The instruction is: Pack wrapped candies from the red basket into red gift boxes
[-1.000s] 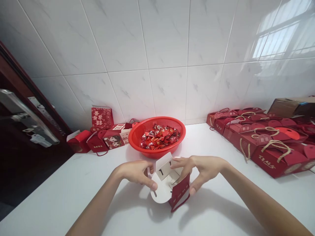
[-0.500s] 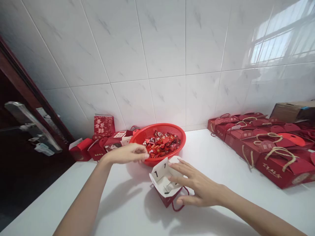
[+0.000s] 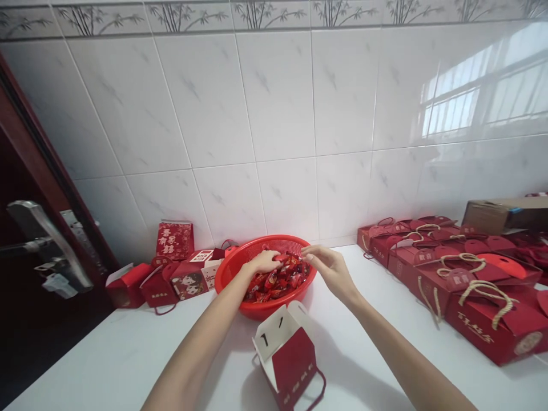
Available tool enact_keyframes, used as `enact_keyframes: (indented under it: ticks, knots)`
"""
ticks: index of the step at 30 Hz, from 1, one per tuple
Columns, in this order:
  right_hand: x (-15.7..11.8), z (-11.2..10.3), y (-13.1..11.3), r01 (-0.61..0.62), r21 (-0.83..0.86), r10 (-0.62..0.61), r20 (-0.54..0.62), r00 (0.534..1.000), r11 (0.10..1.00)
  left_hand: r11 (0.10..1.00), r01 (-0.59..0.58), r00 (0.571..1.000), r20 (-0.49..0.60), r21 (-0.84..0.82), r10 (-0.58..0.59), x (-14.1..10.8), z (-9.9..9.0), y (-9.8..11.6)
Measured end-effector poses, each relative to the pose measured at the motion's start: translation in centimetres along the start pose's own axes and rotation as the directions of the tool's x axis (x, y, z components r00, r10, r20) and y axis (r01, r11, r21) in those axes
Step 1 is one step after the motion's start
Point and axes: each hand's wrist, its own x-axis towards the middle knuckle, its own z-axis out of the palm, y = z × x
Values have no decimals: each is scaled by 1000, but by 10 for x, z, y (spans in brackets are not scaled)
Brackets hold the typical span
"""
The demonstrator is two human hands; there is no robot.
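A red plastic basket (image 3: 225, 274) holds many wrapped candies (image 3: 274, 282), mostly red. Inside it, my left hand (image 3: 265, 261) bends its fingers down onto the candies, and a red wrapper shows at the fingertips. Over the basket's right rim, my right hand (image 3: 327, 264) has thumb and forefinger apart, with nothing visible between them. In front of the basket stands an open red gift box (image 3: 295, 362) with a white inside, raised flaps and a dark red cord handle. Neither hand touches this box. Its bottom is hidden behind the front panel.
Red gift boxes with rope handles (image 3: 454, 285) stand in rows at right, before a cardboard box (image 3: 492, 216). More small red boxes (image 3: 158, 285) and an upright red packet (image 3: 174, 240) are at left by the tiled wall. A dark door with a metal handle (image 3: 49, 242) borders the left.
My left hand has moved from the near rim into the candies. My right hand has left the open box and moved up to the basket's right rim. The view has tilted upward.
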Motion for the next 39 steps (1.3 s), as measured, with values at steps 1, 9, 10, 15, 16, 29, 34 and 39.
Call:
enact_keyframes:
  ticks: [1, 9, 10, 15, 16, 29, 34, 39]
  knots:
    - [7, -1, 6, -58, 51, 60, -44, 997, 997, 998, 30, 999, -36, -54, -32, 1, -2, -4]
    - [54, 40, 58, -362, 277, 418, -175, 892, 890, 885, 29, 973, -190, -466, -132, 3, -15, -15]
    - [57, 46, 63, -389, 276, 443, -175, 879, 879, 871, 22, 972, -193, -490, -133, 1, -15, -13]
    - [61, 56, 80, -446, 255, 491, -154, 857, 858, 764, -48, 995, -101, -644, -22, -4, -13, 1]
    - [61, 55, 81, -445, 263, 486, -117, 866, 856, 729, -71, 996, -83, -681, 19, -4, -13, 3]
    - [60, 48, 90, -239, 508, 432, -305, 849, 828, 979, -50, 995, 97, 198, 31, 12, 29, -19]
    - [59, 49, 91, -256, 461, 432, -329, 840, 850, 975, 90, 996, 5, 203, -92, 17, 31, -19]
    - [58, 50, 86, -272, 424, 432, -348, 832, 864, 948, 287, 942, -222, 140, -252, 16, 5, -44]
